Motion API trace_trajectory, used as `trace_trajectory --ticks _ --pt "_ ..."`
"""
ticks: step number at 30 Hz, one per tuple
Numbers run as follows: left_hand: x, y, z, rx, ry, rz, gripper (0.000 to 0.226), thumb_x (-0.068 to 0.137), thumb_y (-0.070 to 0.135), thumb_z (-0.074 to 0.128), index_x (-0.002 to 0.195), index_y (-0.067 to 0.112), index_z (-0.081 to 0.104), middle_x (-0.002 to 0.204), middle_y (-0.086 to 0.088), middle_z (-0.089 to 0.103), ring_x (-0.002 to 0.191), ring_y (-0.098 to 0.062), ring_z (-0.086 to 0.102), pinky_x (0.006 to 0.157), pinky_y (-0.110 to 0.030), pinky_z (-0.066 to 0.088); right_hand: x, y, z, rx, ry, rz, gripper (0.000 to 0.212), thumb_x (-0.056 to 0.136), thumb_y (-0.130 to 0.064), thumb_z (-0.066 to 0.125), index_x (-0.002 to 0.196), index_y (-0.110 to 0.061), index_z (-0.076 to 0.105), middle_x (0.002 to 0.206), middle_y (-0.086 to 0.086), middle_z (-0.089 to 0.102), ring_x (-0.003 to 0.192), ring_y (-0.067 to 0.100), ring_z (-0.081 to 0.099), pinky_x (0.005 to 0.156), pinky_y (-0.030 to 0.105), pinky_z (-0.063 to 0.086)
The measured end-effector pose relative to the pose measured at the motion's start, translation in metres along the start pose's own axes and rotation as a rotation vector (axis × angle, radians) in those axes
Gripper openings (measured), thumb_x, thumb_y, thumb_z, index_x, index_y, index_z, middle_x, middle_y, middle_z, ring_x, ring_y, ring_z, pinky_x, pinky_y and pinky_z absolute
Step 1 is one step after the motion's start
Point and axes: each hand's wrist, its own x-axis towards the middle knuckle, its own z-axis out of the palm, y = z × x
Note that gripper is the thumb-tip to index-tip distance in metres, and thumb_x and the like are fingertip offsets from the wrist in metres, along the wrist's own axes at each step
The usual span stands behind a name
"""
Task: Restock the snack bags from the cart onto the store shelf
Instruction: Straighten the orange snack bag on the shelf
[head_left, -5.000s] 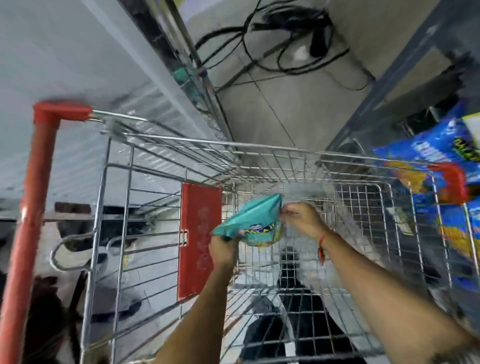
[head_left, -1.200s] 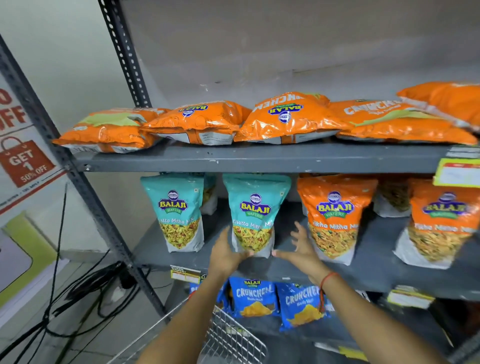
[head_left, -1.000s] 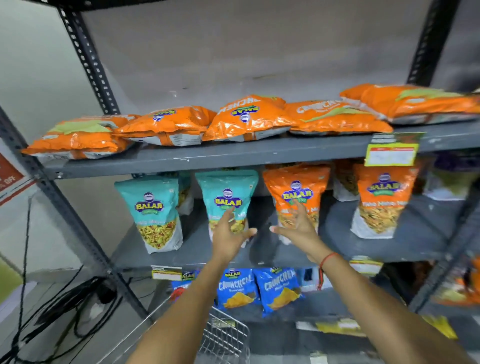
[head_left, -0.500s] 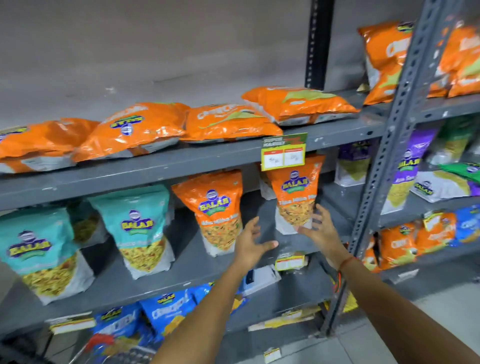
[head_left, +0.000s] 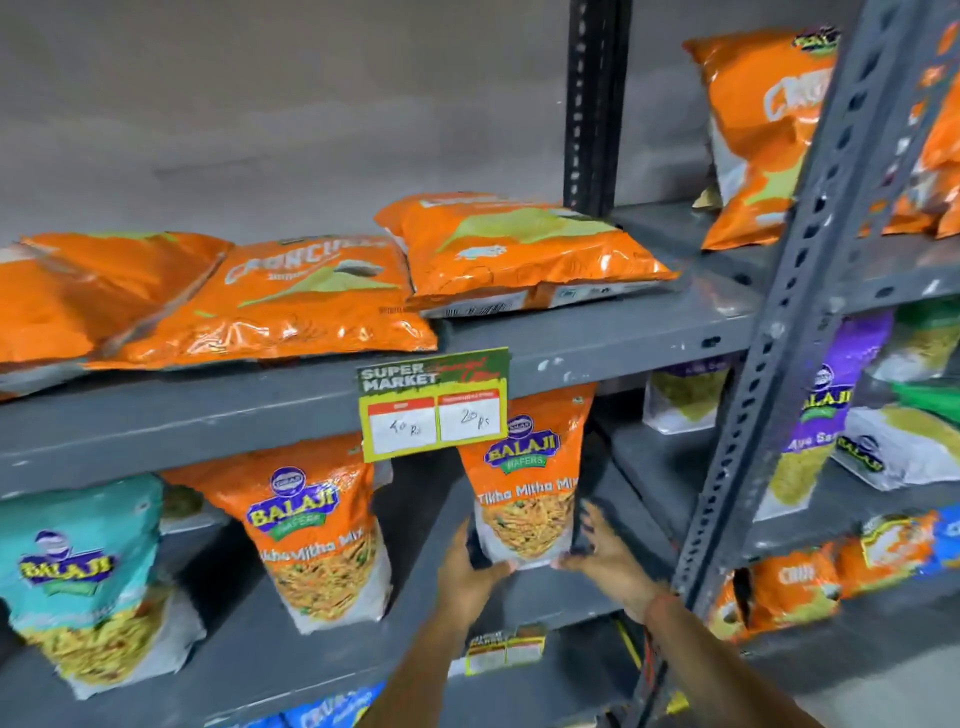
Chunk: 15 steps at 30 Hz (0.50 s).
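Observation:
An orange Balaji Tikha Mitha Mix bag (head_left: 524, 483) stands upright on the grey middle shelf (head_left: 545, 592). My left hand (head_left: 470, 571) presses its lower left corner and my right hand (head_left: 605, 561) its lower right side, so the bag is held between them. Left of it stand a second orange bag (head_left: 311, 535) and a teal Balaji bag (head_left: 78, 577). The cart is out of view.
Flat orange bags (head_left: 291, 301) lie on the upper shelf, with a yellow price tag (head_left: 434, 405) clipped to its edge. A perforated grey post (head_left: 769, 364) rises just right of my right hand. Beyond it stand a purple bag (head_left: 815, 415) and more snack bags. Blue bags (head_left: 332, 712) sit below.
The view has swung right along the shelf. Both hands left the teal bag, moved right with fingers apart, and now close on the sides of the rightmost orange bag.

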Motion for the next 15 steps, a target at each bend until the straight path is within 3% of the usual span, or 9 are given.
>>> trace_trajectory --ticks 3,6,8,11,15 --pt "0.015 -0.013 0.002 -0.026 0.039 -0.047 0.066 0.044 0.038 0.082 0.104 0.031 0.056 0.107 -0.005 0.069 0.108 -0.029 0.065 0.09 -0.046 0.055 0.016 0.009 -0.003 -0.053 -0.051 -0.043 0.073 0.063 -0.025 0.08 0.121 -0.047 0.042 0.136 -0.006 0.055 0.121 0.011 0.052 0.107 0.044 0.041" --pt "0.021 -0.02 0.005 -0.004 0.063 -0.052 0.068 0.041 0.041 0.083 0.102 0.033 0.057 0.108 -0.008 0.071 0.104 -0.027 0.067 0.093 -0.053 0.054 0.025 0.018 -0.008 -0.075 -0.088 -0.051 0.068 0.059 -0.033 0.082 0.116 -0.047 0.047 0.125 -0.011 0.062 0.116 0.009 0.057 0.103 0.044 0.046" --pt "0.017 -0.015 0.007 0.013 0.057 -0.052 0.067 0.042 0.039 0.085 0.102 0.032 0.057 0.107 -0.004 0.071 0.104 -0.025 0.068 0.09 -0.045 0.057 0.023 0.013 -0.012 -0.066 -0.105 -0.045 0.065 0.061 -0.029 0.081 0.115 -0.042 0.048 0.125 -0.01 0.062 0.116 0.008 0.057 0.103 0.039 0.046" --pt "0.006 -0.004 0.011 0.042 0.026 -0.06 0.075 0.05 0.032 0.087 0.116 0.021 0.056 0.109 0.0 0.069 0.104 -0.019 0.067 0.078 -0.018 0.054 0.019 0.01 -0.017 -0.04 -0.126 -0.036 0.059 0.066 -0.015 0.079 0.112 -0.038 0.05 0.125 -0.006 0.062 0.114 0.007 0.057 0.094 0.026 0.046" --pt "0.003 0.0 0.014 0.067 -0.003 -0.082 0.061 0.068 0.012 0.084 0.12 0.021 0.052 0.113 -0.003 0.067 0.108 -0.018 0.064 0.074 -0.013 0.052 0.015 0.008 -0.019 -0.039 -0.119 -0.036 0.061 0.068 -0.015 0.078 0.114 -0.038 0.046 0.127 -0.005 0.061 0.118 0.011 0.056 0.089 0.022 0.046"
